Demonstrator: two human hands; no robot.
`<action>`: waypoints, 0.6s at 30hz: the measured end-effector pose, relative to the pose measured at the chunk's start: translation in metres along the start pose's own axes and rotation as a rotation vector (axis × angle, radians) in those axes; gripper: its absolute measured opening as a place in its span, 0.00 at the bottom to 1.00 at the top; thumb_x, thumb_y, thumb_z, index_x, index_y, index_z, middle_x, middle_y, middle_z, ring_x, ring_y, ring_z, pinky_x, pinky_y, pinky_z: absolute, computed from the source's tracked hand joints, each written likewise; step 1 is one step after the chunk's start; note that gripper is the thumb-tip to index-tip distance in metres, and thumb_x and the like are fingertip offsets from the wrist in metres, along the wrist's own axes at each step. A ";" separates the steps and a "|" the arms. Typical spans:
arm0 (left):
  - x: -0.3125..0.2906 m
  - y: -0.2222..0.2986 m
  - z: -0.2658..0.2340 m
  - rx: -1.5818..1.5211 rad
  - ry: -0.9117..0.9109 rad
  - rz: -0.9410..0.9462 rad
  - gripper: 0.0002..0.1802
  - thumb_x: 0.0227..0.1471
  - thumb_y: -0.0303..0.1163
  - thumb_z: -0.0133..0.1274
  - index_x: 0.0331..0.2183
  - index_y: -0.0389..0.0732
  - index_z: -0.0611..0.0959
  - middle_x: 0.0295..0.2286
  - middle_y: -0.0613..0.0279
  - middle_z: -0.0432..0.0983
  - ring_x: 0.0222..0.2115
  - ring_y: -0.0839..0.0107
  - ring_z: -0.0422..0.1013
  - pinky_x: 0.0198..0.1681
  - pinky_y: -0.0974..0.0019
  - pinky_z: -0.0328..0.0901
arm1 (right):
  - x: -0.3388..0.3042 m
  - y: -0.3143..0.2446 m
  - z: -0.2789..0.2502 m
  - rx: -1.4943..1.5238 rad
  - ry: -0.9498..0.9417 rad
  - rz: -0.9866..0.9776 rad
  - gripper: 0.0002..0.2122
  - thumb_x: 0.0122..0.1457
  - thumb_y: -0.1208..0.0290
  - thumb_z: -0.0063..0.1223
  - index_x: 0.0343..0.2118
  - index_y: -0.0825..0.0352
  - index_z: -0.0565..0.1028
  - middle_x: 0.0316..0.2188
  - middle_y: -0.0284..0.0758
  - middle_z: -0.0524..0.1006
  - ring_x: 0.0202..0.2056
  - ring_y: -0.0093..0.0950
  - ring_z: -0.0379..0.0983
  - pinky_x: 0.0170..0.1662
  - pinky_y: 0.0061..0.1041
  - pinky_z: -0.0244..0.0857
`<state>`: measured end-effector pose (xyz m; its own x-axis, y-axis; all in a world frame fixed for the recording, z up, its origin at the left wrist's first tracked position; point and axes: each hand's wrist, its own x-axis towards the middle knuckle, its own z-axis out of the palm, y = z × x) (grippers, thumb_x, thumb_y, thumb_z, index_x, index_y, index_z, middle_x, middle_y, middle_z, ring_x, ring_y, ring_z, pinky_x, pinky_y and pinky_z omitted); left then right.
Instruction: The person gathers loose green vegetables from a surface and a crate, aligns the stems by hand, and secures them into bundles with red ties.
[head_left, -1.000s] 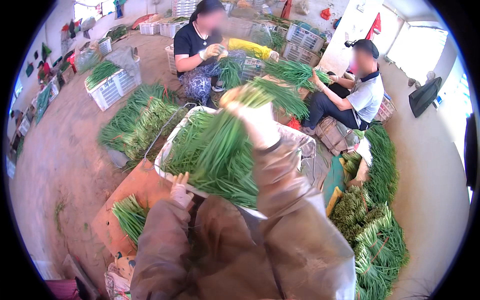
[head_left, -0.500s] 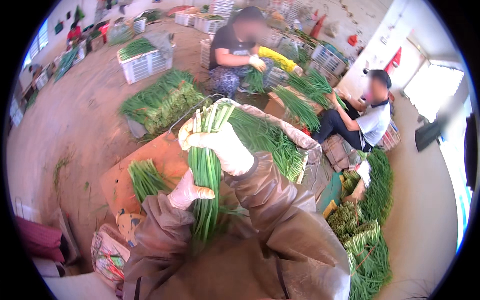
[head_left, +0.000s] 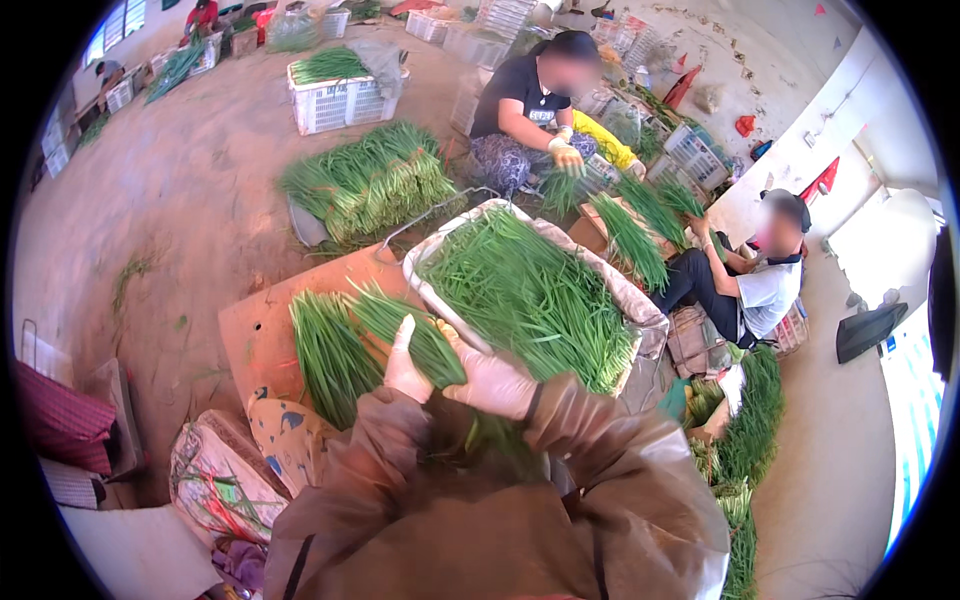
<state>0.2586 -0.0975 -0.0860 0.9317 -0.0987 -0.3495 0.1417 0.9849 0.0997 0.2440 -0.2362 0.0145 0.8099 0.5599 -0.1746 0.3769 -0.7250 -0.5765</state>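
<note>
My left hand (head_left: pixel 407 368) and right hand (head_left: pixel 493 384) grasp a bundle of green stalks (head_left: pixel 405 325) between them above the orange board (head_left: pixel 262 325); how firmly, I can't quite tell. Another bundle (head_left: pixel 328 350) lies at its nine o'clock, the pale-rimmed crate (head_left: pixel 432 297) at two.

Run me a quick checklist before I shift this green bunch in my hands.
1. Hands on the bunch: ok; left hand and right hand hold the held bunch between them.
2. Gloves on: ok, both hands.
3. Band around the held bunch: cannot tell; the hands cover part of it.
4. Gap to the second bunch on the orange board: cannot tell; they overlap in view.
5. Loose stalks in the white tub: ok, plenty there.
</note>
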 end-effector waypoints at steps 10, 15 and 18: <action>0.032 -0.012 -0.016 -0.172 -0.163 -0.138 0.42 0.50 0.66 0.42 0.53 0.40 0.68 0.52 0.54 0.65 0.50 0.55 0.64 0.55 0.47 0.58 | 0.141 -0.007 -0.064 -0.177 -0.631 0.208 0.28 0.46 0.45 0.61 0.37 0.70 0.78 0.33 0.38 0.79 0.35 0.28 0.74 0.41 0.30 0.66; -0.001 0.000 -0.015 0.146 -0.060 -0.124 0.37 0.53 0.60 0.44 0.51 0.39 0.70 0.47 0.53 0.70 0.45 0.59 0.69 0.50 0.52 0.64 | 0.092 -0.010 -0.026 -0.524 -0.541 -0.103 0.25 0.53 0.48 0.47 0.36 0.71 0.78 0.36 0.46 0.78 0.40 0.42 0.74 0.45 0.38 0.65; -0.011 0.002 -0.018 0.392 -0.029 -0.060 0.20 0.55 0.42 0.49 0.44 0.38 0.76 0.38 0.55 0.76 0.38 0.65 0.72 0.44 0.60 0.68 | 0.031 -0.008 -0.004 -0.385 -0.296 -0.080 0.23 0.53 0.54 0.51 0.38 0.74 0.73 0.33 0.50 0.76 0.37 0.46 0.74 0.42 0.36 0.68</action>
<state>0.2427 -0.0915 -0.0991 0.9261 -0.1637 -0.3400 0.3078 0.8488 0.4299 0.2678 -0.2150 0.0167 0.6305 0.6693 -0.3932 0.6165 -0.7395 -0.2704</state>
